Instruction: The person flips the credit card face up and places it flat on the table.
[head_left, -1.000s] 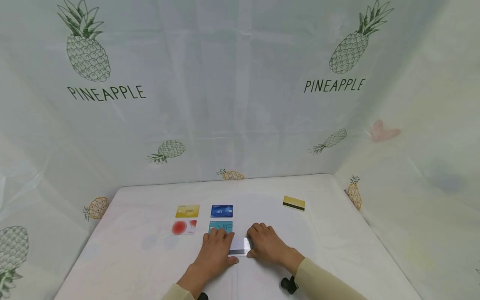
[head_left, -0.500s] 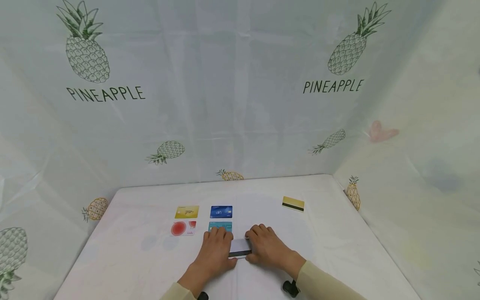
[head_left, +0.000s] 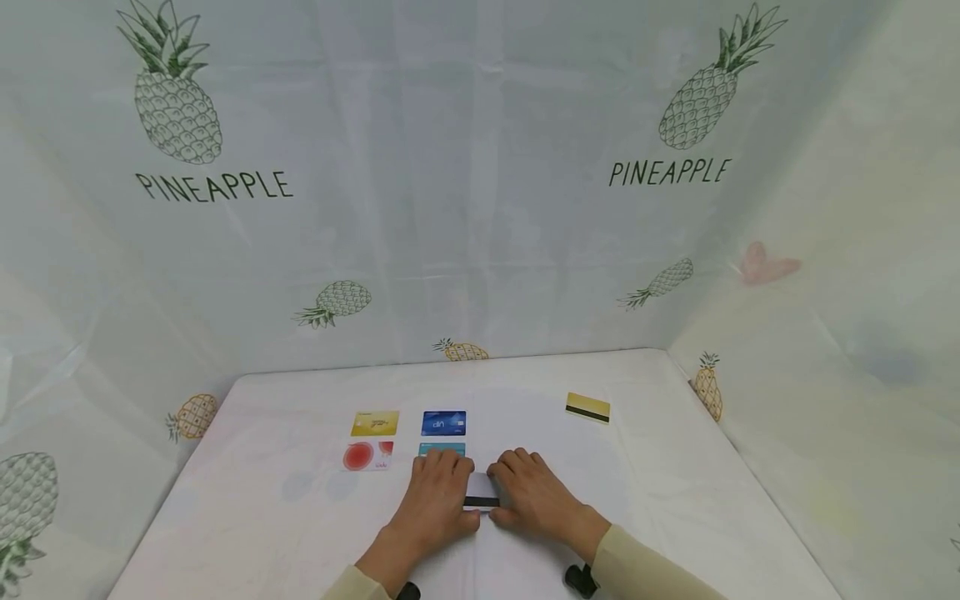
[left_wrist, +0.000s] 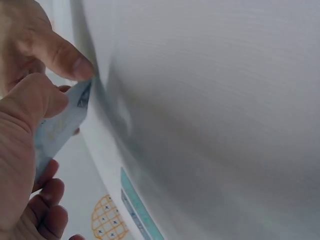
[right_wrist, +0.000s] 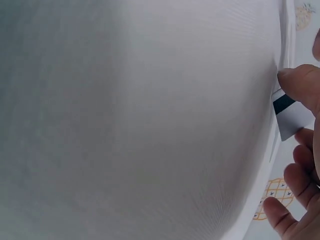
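Note:
A pale bank card (head_left: 482,486) with a dark stripe is held between both hands, low in the middle of the head view. The left hand (head_left: 435,496) pinches its left edge between thumb and fingers. On the opposite edge, the right hand (head_left: 531,493) grips it the same way. The card's printed, bluish face (left_wrist: 62,125) shows in the left wrist view, and its striped side (right_wrist: 292,117) in the right wrist view. Just beyond the left fingers lies a teal card (head_left: 442,449), partly hidden by them.
A blue card (head_left: 444,422) lies behind the teal one. To the left are a gold card (head_left: 375,423) and a red-and-white card (head_left: 368,455). Another gold card (head_left: 588,407), stripe up, lies at the back right. A patterned curtain (head_left: 480,208) rises behind the white-covered table (head_left: 675,517).
The hands have drawn slightly closer together, so less of the held card shows between them. The left fingers now cover more of the teal card.

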